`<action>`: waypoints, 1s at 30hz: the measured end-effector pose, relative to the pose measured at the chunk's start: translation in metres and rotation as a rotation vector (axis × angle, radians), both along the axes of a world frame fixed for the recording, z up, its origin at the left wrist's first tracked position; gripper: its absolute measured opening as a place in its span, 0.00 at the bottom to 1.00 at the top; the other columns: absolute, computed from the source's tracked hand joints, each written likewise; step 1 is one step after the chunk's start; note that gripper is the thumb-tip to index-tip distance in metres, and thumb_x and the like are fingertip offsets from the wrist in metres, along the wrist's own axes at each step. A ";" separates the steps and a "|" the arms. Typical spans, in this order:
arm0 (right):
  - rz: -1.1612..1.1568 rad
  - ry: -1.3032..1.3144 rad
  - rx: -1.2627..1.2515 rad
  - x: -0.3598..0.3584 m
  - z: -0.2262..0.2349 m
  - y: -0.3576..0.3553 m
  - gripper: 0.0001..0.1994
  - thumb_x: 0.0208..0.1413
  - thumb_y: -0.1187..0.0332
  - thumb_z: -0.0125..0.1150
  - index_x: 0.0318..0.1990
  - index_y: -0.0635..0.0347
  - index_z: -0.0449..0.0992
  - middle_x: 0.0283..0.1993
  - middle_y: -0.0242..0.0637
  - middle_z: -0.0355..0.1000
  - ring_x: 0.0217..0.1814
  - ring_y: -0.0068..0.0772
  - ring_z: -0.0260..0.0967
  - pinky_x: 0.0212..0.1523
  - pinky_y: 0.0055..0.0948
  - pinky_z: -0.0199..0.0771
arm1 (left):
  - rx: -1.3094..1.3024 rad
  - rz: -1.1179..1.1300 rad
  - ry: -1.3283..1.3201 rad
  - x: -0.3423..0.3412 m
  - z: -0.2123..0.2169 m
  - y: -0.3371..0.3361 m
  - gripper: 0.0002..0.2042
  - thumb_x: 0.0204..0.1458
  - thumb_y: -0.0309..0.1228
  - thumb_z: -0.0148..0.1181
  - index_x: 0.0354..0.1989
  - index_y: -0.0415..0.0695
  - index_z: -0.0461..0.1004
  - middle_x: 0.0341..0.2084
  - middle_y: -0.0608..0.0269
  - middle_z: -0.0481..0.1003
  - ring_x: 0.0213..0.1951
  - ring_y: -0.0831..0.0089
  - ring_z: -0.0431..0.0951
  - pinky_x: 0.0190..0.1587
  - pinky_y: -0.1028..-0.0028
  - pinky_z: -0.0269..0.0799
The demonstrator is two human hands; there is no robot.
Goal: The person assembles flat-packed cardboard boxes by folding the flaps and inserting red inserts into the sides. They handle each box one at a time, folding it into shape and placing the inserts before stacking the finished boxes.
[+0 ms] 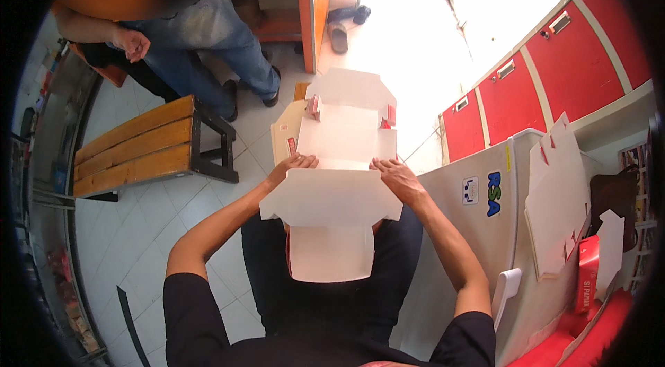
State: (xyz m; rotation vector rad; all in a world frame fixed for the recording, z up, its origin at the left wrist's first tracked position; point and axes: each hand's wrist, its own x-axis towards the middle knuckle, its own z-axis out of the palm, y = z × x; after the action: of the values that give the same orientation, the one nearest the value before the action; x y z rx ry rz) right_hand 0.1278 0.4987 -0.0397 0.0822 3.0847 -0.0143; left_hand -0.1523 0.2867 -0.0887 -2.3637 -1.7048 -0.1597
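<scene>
A partly folded cardboard box [339, 135], white inside with red showing at its small side tabs, lies over my lap. Its far panel stands out beyond the tray-like middle. A broad near flap and a narrower tongue hang toward me. My left hand [294, 164] grips the left side at the crease between the middle and the near flap, fingers bent over the edge. On the opposite side my right hand [398, 180] holds the same crease, its fingertips on the inner panel and the thumb hidden. Another flat carton [285, 135] shows beneath the box at the left.
A wooden bench [138, 149] with black legs is at the left, near a standing person in jeans [208, 34]. To my right stands a white appliance [443, 242], with a stack of flat cartons [554, 207] on it. Red lockers [509, 100] line the back right.
</scene>
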 end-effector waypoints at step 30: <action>-0.379 -0.290 -0.833 -0.034 0.011 0.053 0.15 0.64 0.54 0.57 0.43 0.55 0.83 0.35 0.37 0.82 0.35 0.35 0.77 0.40 0.32 0.75 | -0.634 0.329 -0.691 -0.044 0.053 0.067 0.11 0.60 0.37 0.56 0.33 0.44 0.80 0.27 0.58 0.81 0.31 0.62 0.79 0.39 0.65 0.72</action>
State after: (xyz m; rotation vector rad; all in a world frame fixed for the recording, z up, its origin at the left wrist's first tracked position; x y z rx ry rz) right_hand 0.0934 0.5520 -0.0285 0.5533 2.4824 -1.1512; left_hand -0.1960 0.3536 -0.0358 -2.5538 -2.7933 -0.4877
